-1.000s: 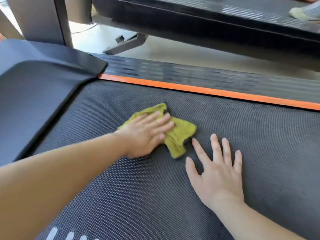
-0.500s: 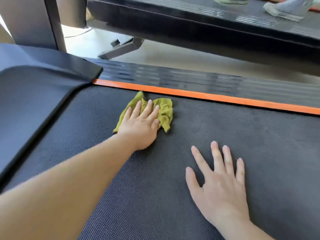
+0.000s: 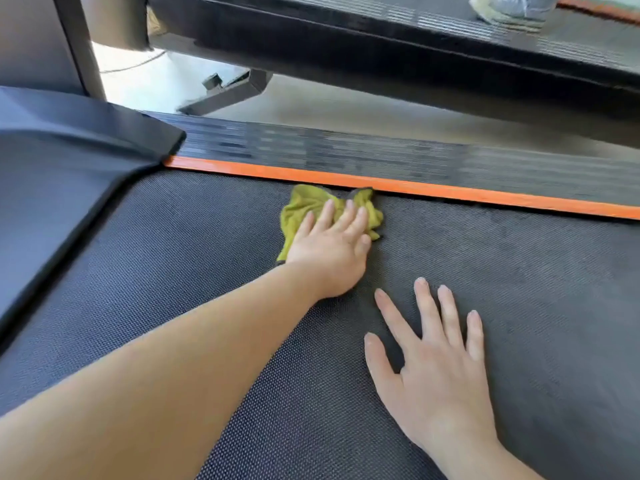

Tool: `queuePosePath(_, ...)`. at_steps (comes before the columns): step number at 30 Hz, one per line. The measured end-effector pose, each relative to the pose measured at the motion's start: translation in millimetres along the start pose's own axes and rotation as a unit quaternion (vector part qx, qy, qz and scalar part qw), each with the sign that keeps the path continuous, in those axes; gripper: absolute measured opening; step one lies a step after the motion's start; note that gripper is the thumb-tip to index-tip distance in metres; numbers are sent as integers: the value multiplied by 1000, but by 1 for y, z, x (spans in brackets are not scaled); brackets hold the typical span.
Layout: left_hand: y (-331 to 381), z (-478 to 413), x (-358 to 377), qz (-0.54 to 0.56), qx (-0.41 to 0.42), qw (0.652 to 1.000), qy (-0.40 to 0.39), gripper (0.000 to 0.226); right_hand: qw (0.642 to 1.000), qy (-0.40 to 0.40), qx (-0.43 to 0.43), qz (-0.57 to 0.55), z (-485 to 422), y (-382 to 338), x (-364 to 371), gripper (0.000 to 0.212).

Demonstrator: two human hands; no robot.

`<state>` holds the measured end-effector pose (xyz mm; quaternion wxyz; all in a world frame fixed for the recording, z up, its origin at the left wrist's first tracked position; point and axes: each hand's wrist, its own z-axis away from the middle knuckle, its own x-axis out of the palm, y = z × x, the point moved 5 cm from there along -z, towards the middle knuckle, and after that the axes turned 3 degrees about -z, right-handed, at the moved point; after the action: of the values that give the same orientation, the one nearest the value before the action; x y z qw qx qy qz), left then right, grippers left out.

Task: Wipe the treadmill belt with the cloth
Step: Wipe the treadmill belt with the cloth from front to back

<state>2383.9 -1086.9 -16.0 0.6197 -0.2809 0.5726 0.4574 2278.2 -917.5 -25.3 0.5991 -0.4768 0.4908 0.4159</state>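
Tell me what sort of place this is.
Probably a gym or fitness room. A left hand presses a cloth on a treadmill belt, a second treadmill stands right beside it, and a shoe shows on that one.

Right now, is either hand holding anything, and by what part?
Nothing is gripped. The left hand presses flat on the cloth, over its near half; the right hand lies flat on the treadmill belt.

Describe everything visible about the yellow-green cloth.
The cloth is a yellow-green rag, soft and terry-like, crumpled, with a darker edge. It lies on the black textured belt, its far edge reaching the orange strip. The left hand presses it with straight fingers, covering its near part.
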Motion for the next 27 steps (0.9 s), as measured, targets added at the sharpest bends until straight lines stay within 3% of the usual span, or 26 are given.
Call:
queuePosePath(2, -2, 0, -2, -35, 107, 994, -11, 58, 1000, -1, 4, -2, 0, 0, 0, 61)
queuePosePath(3, -17, -7, -7, -56, 111, 992, -8, 58, 1000, 1, 3, -2, 0, 1, 1, 60)
queuePosePath(6, -55, -17, -15, -82, -25, 996, 10, 59, 1000, 12, -9, 5, 0, 2, 3, 60)
queuePosePath(8, -34, -13, -10, -42, -56, 997, 10, 60, 1000, 16, -2, 8, -1, 3, 3, 60)
queuePosePath(11, -5, 8, -3, -5, 48, 999, -7, 59, 1000, 9, 4, 15, 0, 3, 5, 61)
queuePosePath(13, -31, 12, -9, -52, 102, 993, -16, 59, 1000, 9, 4, 13, -1, 3, 5, 61)
queuePosePath(16, -82, 3, -23, -98, -14, 995, 4, 60, 1000, 2, -4, 12, -1, 3, 4, 61)
queuePosePath(18, -69, 7, -19, -64, -77, 995, 17, 61, 1000, -1, -4, 10, 0, 2, 3, 61)
queuePosePath(21, -23, 25, -5, -15, 22, 1000, 9, 58, 1000, -5, 2, 7, -1, 1, 1, 61)
queuePosePath(23, -34, 31, -8, -39, 95, 995, -14, 58, 1000, -14, 1, 6, -1, 1, 1, 61)
queuePosePath(24, -51, 26, -13, -59, 91, 994, -18, 58, 1000, -14, 2, 6, -1, 2, 1, 62)
queuePosePath(27, -83, 13, -28, -97, -44, 994, 6, 58, 1000, -15, -1, 10, 1, 2, -1, 62)
